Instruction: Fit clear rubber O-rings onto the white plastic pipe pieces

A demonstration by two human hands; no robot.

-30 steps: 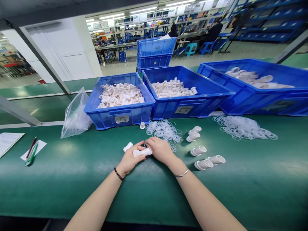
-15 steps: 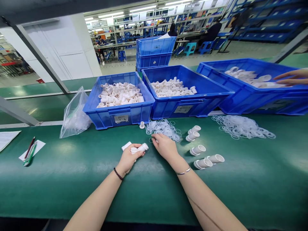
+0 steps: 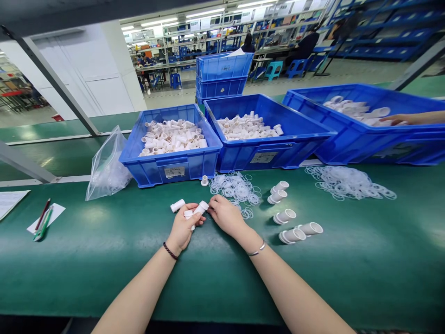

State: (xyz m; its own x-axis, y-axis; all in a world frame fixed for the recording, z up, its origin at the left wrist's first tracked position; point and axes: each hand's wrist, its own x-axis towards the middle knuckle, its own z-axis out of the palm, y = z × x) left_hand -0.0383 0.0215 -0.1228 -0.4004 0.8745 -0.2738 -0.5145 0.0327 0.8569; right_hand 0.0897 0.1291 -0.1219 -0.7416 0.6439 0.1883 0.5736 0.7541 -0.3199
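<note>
My left hand (image 3: 183, 228) is closed around white plastic pipe fittings. One fitting (image 3: 200, 208) points up and right past the thumb, and another (image 3: 188, 214) shows beside it. A third white fitting (image 3: 177, 205) is just behind the fingers; whether the hand grips it, I cannot tell. My right hand (image 3: 225, 215) pinches a thin clear ring at the open end of the pointing fitting; the fingers mostly hide the ring. Behind that hand spreads a pile of clear rings (image 3: 236, 186). One small fitting (image 3: 204, 181) stands upright left of the pile.
Several larger white fittings (image 3: 285, 216) lie right of my hands. Blue bins (image 3: 170, 162) of white parts line the back. A second ring pile (image 3: 347, 181), a plastic bag (image 3: 107, 169) and pens (image 3: 43, 221) are on the green table (image 3: 215, 287). Another person's hand (image 3: 399, 119) is in the right bin.
My right hand has moved left from the ring pile to the fitting's end, and a few rings have spread toward me. My left hand and its fittings shifted slightly left and away.
</note>
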